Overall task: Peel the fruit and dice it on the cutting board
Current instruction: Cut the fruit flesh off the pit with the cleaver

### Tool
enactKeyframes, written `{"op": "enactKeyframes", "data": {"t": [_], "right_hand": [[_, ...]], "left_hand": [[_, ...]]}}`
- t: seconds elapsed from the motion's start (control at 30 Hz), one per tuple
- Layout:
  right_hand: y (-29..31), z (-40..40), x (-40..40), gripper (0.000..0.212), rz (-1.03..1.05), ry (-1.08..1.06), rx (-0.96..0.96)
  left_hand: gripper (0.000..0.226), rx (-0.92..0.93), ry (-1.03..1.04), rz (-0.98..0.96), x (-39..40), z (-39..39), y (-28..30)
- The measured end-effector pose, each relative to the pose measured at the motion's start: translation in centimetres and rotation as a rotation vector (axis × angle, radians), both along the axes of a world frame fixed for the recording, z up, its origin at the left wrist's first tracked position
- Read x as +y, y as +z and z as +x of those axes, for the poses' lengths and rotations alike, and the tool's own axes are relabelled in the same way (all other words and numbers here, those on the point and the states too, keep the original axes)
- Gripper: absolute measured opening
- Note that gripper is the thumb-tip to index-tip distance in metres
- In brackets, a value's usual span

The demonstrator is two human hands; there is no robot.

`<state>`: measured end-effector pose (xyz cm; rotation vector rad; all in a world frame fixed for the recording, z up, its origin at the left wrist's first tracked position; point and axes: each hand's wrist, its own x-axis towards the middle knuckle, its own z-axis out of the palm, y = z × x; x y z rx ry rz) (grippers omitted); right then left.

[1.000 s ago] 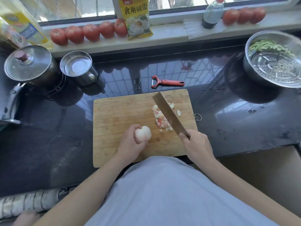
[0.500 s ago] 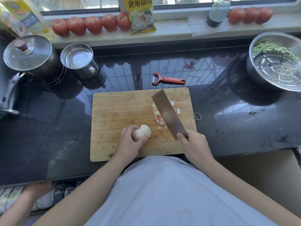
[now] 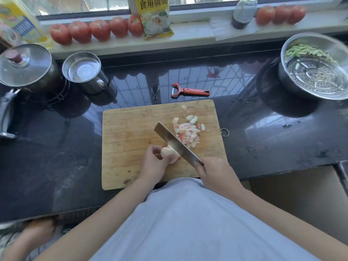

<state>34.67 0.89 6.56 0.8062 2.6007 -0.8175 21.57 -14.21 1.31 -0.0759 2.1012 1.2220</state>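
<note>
Nearby: peeler (image 3: 190, 90) behind board (image 3: 131, 129), diced bits (image 3: 188, 130) beside cleaver (image 3: 175, 142).

Pale lavender-grey shirt (image 3: 197, 223), plain; forearms bare, no sleeves, rings or watch visible

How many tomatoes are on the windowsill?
8. Five stand in a row on the left part of the sill, the last partly behind the yellow packet. Three stand right of the dark bottle. The packet may hide more.
</note>
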Motion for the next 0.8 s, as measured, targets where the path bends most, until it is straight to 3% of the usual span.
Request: {"op": "enactKeyframes", "data": {"t": [0.6,0.8], "right_hand": [[0.9,-0.6,-0.6,0.041,0.040,0.053,-0.110],[1.6,-0.9,-0.9,0.030,0.102,0.098,-0.174]], "left_hand": [[0.039,-0.069,0.052,0.013,0.3,-0.3,0.5],[0.039,-0.077,0.068,0.002,0.4,-0.3,0.7]]}}
